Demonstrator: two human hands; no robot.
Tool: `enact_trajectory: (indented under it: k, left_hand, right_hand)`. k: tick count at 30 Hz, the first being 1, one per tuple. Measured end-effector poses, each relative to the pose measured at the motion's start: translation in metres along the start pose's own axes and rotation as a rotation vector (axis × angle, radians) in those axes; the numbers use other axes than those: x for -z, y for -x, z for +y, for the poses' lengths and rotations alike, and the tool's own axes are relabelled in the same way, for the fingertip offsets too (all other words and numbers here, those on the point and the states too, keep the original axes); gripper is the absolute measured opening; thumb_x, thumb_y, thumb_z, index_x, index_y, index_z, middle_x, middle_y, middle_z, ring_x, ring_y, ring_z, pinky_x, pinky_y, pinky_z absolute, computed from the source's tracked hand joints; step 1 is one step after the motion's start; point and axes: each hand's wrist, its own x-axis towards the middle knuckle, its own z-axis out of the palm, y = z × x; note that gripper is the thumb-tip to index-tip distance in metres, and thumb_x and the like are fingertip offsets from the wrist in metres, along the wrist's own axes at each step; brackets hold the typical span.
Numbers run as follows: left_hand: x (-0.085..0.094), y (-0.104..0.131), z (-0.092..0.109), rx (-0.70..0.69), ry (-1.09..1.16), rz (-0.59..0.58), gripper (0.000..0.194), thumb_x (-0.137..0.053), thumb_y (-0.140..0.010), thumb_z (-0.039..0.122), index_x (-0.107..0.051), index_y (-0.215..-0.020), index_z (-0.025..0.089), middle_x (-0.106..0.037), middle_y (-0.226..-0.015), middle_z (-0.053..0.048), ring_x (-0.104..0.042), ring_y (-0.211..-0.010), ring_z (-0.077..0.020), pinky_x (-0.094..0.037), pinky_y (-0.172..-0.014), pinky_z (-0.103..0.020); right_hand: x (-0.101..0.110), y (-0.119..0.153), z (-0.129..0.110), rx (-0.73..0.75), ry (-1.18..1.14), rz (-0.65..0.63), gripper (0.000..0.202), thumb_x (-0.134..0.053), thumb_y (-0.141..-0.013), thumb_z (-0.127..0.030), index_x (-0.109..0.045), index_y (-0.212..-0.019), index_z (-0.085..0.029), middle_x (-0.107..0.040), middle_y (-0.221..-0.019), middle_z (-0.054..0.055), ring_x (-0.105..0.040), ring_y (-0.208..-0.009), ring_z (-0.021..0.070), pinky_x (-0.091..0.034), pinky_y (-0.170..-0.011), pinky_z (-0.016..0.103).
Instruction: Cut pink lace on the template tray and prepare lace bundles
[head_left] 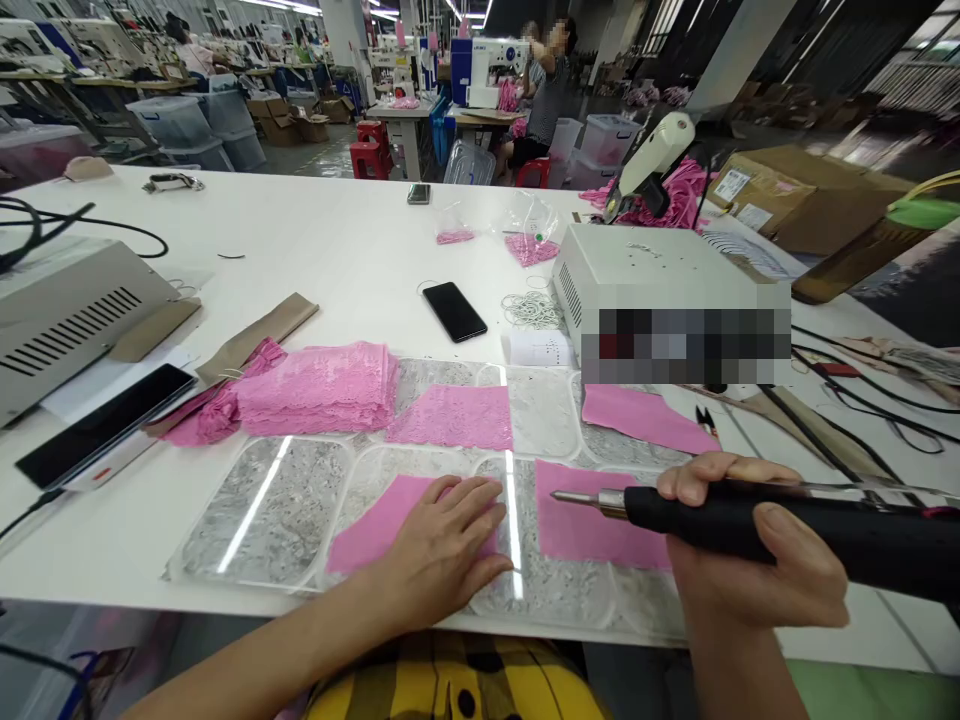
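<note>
My left hand (pixel 442 545) lies flat, fingers stretched, over a pink fabric piece (pixel 375 530) with a curved left edge. My right hand (pixel 750 540) is wrapped round a black handheld tool (pixel 712 520) with a pointed metal tip, which points left. Beneath that tip lies another pink fabric piece (pixel 581 535); whether they touch I cannot tell. A third pink piece (pixel 645 417) is farther back on the right. Behind my left hand, a pink lace piece (pixel 465 415) rests beside a stack of pink lace (pixel 322 385). A clear mat with rounded panels (pixel 270 510) is underneath.
A grey machine box (pixel 660 260) stands at the back right, another grey box (pixel 75 310) at the left. Phones (pixel 454 311) (pixel 105 425) lie on the white table (pixel 315 240). Black cables (pixel 862 400) run along the right. A person (pixel 551 95) sits at a distant sewing machine.
</note>
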Motion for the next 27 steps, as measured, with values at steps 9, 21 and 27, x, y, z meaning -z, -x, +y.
enact_trajectory:
  k: [9, 21, 27]
  left_hand:
    - [-0.033, -0.037, 0.019, -0.067, -0.055, 0.107, 0.021, -0.047, -0.091, 0.022, -0.06, -0.105, 0.012, -0.063, -0.114, -0.008, -0.056, -0.108, -0.0213, -0.044, -0.09, -0.037]
    - [-0.046, -0.035, 0.017, -0.01, -0.117, 0.109, 0.023, -0.053, -0.088, 0.027, -0.06, -0.107, 0.016, -0.061, -0.118, -0.009, -0.054, -0.113, -0.0247, -0.041, -0.093, -0.041]
    - [-0.048, -0.035, 0.017, -0.01, -0.127, 0.108, 0.024, -0.053, -0.088, 0.027, -0.06, -0.107, 0.015, -0.061, -0.118, -0.009, -0.053, -0.114, -0.0243, -0.041, -0.093, -0.04]
  right_hand:
    - [-0.004, -0.009, 0.016, 0.018, 0.03, 0.059, 0.011, -0.056, -0.066, -0.024, -0.059, -0.075, -0.017, -0.053, -0.072, 0.001, -0.05, -0.055, 0.0121, -0.047, -0.053, 0.03]
    - [-0.008, -0.006, 0.028, 0.011, 0.082, -0.005, 0.012, -0.058, -0.072, -0.026, -0.058, -0.08, -0.017, -0.054, -0.078, 0.002, -0.052, -0.059, 0.0129, -0.049, -0.058, 0.033]
    - [-0.011, -0.008, 0.029, 0.006, 0.086, 0.011, 0.012, -0.057, -0.071, -0.025, -0.057, -0.079, -0.018, -0.054, -0.077, 0.002, -0.051, -0.058, 0.0126, -0.049, -0.057, 0.033]
